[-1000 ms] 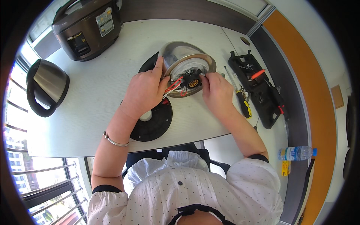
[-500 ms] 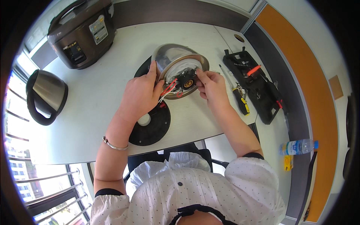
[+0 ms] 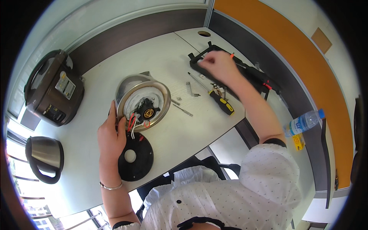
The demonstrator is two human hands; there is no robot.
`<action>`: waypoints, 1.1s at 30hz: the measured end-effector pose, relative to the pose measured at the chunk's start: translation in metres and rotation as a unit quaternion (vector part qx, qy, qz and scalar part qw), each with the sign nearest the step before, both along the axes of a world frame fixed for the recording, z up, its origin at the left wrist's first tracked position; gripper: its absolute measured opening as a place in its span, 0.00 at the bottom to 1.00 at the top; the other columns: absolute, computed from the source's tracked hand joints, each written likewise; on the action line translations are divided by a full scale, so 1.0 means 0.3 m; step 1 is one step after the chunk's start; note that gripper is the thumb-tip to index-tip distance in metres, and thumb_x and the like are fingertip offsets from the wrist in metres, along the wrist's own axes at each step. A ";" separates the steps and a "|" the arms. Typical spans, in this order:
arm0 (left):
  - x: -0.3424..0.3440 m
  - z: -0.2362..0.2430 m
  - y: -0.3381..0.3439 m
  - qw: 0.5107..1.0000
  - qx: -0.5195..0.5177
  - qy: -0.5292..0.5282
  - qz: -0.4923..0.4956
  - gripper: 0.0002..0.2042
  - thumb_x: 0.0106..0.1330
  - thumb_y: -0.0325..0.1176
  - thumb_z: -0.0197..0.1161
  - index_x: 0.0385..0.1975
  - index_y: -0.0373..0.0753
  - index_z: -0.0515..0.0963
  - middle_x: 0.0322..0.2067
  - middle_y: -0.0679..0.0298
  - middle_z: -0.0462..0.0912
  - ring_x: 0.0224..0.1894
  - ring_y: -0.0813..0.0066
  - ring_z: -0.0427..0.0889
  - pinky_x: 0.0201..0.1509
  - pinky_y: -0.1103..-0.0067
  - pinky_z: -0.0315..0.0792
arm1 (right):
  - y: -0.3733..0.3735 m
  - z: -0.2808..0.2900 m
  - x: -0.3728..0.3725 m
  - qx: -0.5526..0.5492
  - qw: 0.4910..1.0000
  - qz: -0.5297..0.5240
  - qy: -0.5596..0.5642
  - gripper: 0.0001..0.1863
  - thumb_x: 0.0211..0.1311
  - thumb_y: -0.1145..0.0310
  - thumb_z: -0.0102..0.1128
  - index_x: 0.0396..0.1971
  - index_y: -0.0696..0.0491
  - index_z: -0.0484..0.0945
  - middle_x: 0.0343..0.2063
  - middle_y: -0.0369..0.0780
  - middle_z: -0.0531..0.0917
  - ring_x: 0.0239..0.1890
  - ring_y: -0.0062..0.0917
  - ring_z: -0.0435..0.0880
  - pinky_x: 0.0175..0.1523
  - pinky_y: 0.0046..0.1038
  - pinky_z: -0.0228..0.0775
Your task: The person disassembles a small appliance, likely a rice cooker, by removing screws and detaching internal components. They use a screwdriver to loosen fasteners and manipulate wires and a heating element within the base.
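A stainless-steel kettle body (image 3: 165, 94) lies tipped on the table, its underside facing me. A black round connector (image 3: 147, 111) and red and white wires (image 3: 132, 124) show inside its rim. My left hand (image 3: 111, 134) grips the kettle's left edge, thumb at the rim by the wires. Partly beneath the kettle, toward me, lies a black disc-shaped base cover (image 3: 143, 161) with a round hole. Over the far end of the black tool case (image 3: 251, 76), my right hand (image 3: 220, 66) is reached out, fingers pinched together and slightly blurred; what they hold, if anything, cannot be made out.
A yellow-and-black screwdriver (image 3: 220, 102), a small metal bracket (image 3: 190, 89) and a thin bit (image 3: 183, 110) lie right of the kettle. At the left stand a brown rice cooker (image 3: 57, 90) and another kettle (image 3: 46, 151). A water bottle (image 3: 304, 123) is at far right.
My right hand has left the connector and moved right to the tool case. My left hand still holds the kettle. The whole view has turned, uncovering small parts beside the kettle.
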State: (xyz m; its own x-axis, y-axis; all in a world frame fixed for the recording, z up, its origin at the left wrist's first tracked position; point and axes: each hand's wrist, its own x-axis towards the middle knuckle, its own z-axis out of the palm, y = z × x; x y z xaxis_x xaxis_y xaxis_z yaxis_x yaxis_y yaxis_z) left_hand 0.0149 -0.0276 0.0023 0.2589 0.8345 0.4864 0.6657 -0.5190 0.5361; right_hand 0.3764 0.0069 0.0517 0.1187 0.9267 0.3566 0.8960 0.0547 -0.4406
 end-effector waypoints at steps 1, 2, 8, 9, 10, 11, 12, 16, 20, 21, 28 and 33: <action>0.005 0.002 -0.002 1.000 -0.003 0.004 -0.001 0.25 0.62 0.28 0.57 0.60 0.31 0.66 0.21 0.48 0.77 0.22 0.54 0.78 0.29 0.72 0.72 | 0.043 0.000 0.090 -0.014 0.998 -0.052 -0.025 0.14 0.51 0.57 0.65 0.28 0.53 0.84 0.26 0.43 0.84 0.32 0.35 0.83 0.37 0.34 0.73; 0.009 -0.001 0.002 1.000 0.007 0.001 -0.009 0.25 0.61 0.27 0.57 0.60 0.30 0.66 0.21 0.48 0.77 0.22 0.55 0.78 0.29 0.73 0.71 | 0.084 -0.008 0.200 -0.018 0.993 -0.084 -0.078 0.13 0.50 0.57 0.66 0.28 0.51 0.85 0.27 0.42 0.84 0.34 0.35 0.83 0.38 0.35 0.74; -0.002 0.004 0.001 0.999 -0.035 -0.016 -0.005 0.25 0.61 0.24 0.55 0.61 0.30 0.65 0.25 0.48 0.80 0.23 0.58 0.79 0.31 0.75 0.72 | 0.227 -0.089 0.464 -0.099 0.978 -0.145 -0.108 0.13 0.49 0.59 0.68 0.31 0.51 0.86 0.30 0.40 0.86 0.35 0.31 0.84 0.41 0.31 0.74; -0.002 0.004 0.002 0.999 -0.042 -0.020 -0.005 0.25 0.61 0.24 0.54 0.61 0.30 0.65 0.26 0.48 0.81 0.23 0.58 0.80 0.31 0.75 0.72 | 0.246 -0.105 0.480 -0.112 0.981 -0.127 -0.095 0.13 0.48 0.59 0.68 0.31 0.51 0.86 0.30 0.39 0.86 0.35 0.30 0.84 0.41 0.30 0.74; -0.004 0.000 0.005 0.999 -0.039 -0.026 -0.013 0.25 0.62 0.23 0.54 0.61 0.30 0.65 0.24 0.49 0.80 0.22 0.63 0.78 0.31 0.77 0.71 | 0.263 -0.120 0.494 -0.125 0.983 -0.108 -0.083 0.12 0.48 0.60 0.69 0.31 0.50 0.86 0.30 0.39 0.86 0.34 0.29 0.84 0.41 0.29 0.74; -0.002 -0.001 0.008 0.998 -0.045 -0.029 -0.014 0.25 0.62 0.23 0.54 0.61 0.30 0.65 0.24 0.50 0.79 0.22 0.64 0.77 0.30 0.77 0.71 | 0.279 -0.133 0.507 -0.137 0.984 -0.091 -0.070 0.12 0.47 0.60 0.69 0.31 0.50 0.86 0.30 0.38 0.86 0.34 0.28 0.84 0.41 0.29 0.74; -0.005 0.001 0.006 0.998 -0.051 -0.031 -0.012 0.25 0.62 0.23 0.53 0.61 0.30 0.65 0.23 0.51 0.79 0.21 0.65 0.76 0.30 0.78 0.71 | 0.297 -0.145 0.505 -0.152 0.984 -0.077 -0.053 0.12 0.46 0.62 0.70 0.32 0.50 0.86 0.30 0.38 0.86 0.33 0.26 0.84 0.41 0.27 0.74; -0.006 0.007 0.010 0.998 -0.057 -0.026 -0.018 0.25 0.62 0.22 0.52 0.61 0.30 0.65 0.21 0.54 0.76 0.21 0.69 0.73 0.29 0.79 0.69 | 0.327 -0.167 0.523 -0.162 0.984 -0.036 -0.071 0.12 0.46 0.61 0.69 0.32 0.48 0.86 0.31 0.38 0.86 0.35 0.28 0.84 0.41 0.28 0.74; -0.012 0.003 0.011 0.999 -0.034 -0.021 -0.026 0.25 0.61 0.22 0.52 0.62 0.29 0.64 0.21 0.54 0.76 0.21 0.69 0.73 0.29 0.79 0.69 | 0.362 -0.166 0.568 -0.163 0.982 -0.028 -0.091 0.12 0.46 0.60 0.69 0.33 0.44 0.87 0.33 0.37 0.86 0.38 0.29 0.84 0.42 0.30 0.75; -0.009 0.009 0.009 0.999 -0.037 -0.018 -0.025 0.26 0.61 0.21 0.51 0.62 0.29 0.63 0.21 0.54 0.76 0.21 0.69 0.73 0.29 0.79 0.69 | 0.363 -0.159 0.573 -0.162 0.981 -0.038 -0.104 0.12 0.46 0.60 0.69 0.34 0.44 0.87 0.34 0.37 0.86 0.38 0.29 0.84 0.43 0.30 0.75; -0.009 0.009 0.007 0.999 -0.039 0.002 -0.025 0.27 0.61 0.21 0.50 0.63 0.28 0.62 0.21 0.55 0.75 0.22 0.69 0.74 0.30 0.79 0.69 | 0.373 -0.164 0.596 -0.160 0.973 -0.051 -0.157 0.12 0.45 0.60 0.69 0.34 0.43 0.86 0.33 0.37 0.86 0.39 0.30 0.83 0.43 0.32 0.75; -0.008 0.006 0.011 0.999 -0.040 0.004 -0.027 0.27 0.61 0.20 0.49 0.63 0.28 0.61 0.21 0.56 0.75 0.22 0.70 0.75 0.30 0.80 0.70 | 0.412 -0.201 0.614 -0.175 0.965 -0.046 -0.191 0.11 0.47 0.61 0.68 0.32 0.45 0.86 0.33 0.38 0.85 0.39 0.31 0.83 0.43 0.33 0.75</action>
State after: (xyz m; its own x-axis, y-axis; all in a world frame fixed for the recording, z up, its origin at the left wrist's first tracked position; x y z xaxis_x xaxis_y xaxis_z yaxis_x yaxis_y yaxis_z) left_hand 0.0126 -0.0243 0.0042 0.3076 0.8559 0.4158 0.6424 -0.5091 0.5728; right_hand 0.5607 0.1306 -0.0085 0.1285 0.9900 0.0587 0.9907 -0.1254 -0.0537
